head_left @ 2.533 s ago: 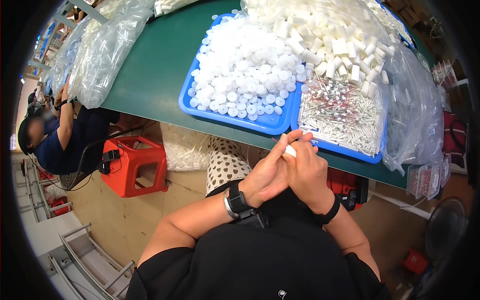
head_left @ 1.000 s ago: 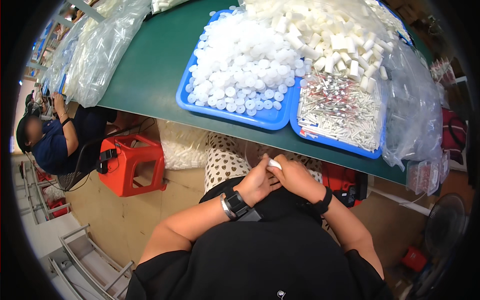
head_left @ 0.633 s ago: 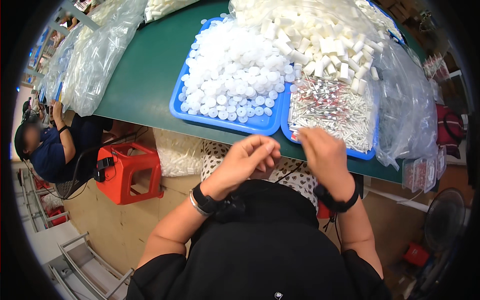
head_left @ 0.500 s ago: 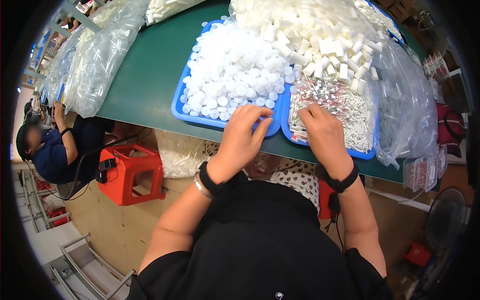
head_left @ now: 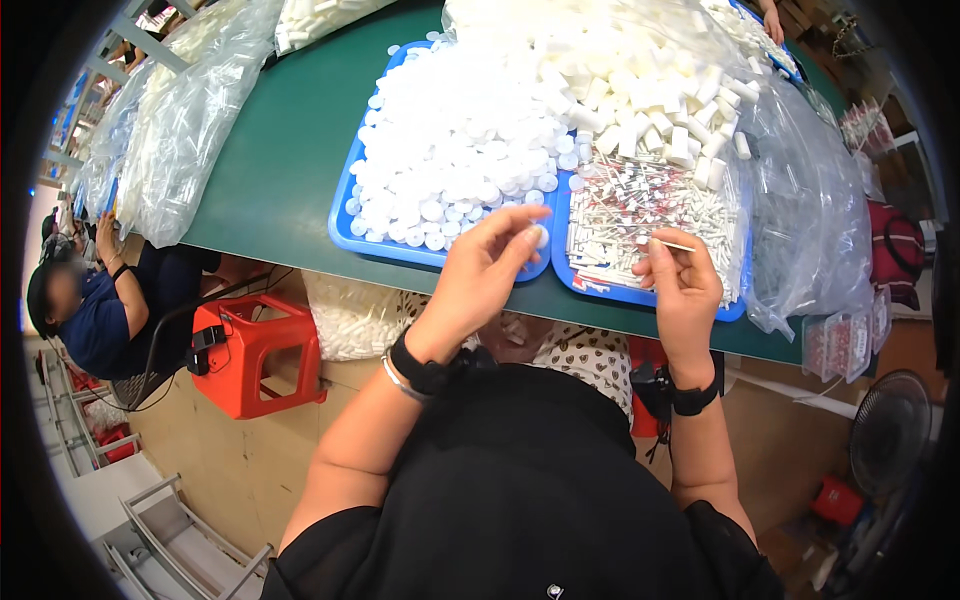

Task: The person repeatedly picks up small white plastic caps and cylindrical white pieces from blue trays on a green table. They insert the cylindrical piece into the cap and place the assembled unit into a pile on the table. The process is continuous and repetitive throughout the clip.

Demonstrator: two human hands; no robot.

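Observation:
My left hand (head_left: 478, 275) is over the near right corner of a blue tray (head_left: 345, 236) heaped with small white plastic discs (head_left: 440, 150). Its thumb and forefinger pinch one white disc (head_left: 542, 237). Beside it, my right hand (head_left: 688, 285) is raised above the near edge of a second blue tray (head_left: 610, 291), which holds many thin white rods (head_left: 598, 245), some with red parts. A slim pale rod (head_left: 677, 245) is pinched between the right thumb and forefinger, pointing roughly left to right. The two hands are apart.
Thick white cylinders (head_left: 680, 130) are piled behind the rods. Clear plastic bags (head_left: 810, 220) lie right of the trays, with another bag (head_left: 190, 140) at the green table's (head_left: 290, 150) left end. A red stool (head_left: 260, 350) and a seated person (head_left: 90, 310) are at left.
My right hand has lifted out of the rods and drawn back nearer, now with a rod in its fingers. The left hand stays nearly in place, a disc now showing at its fingertips.

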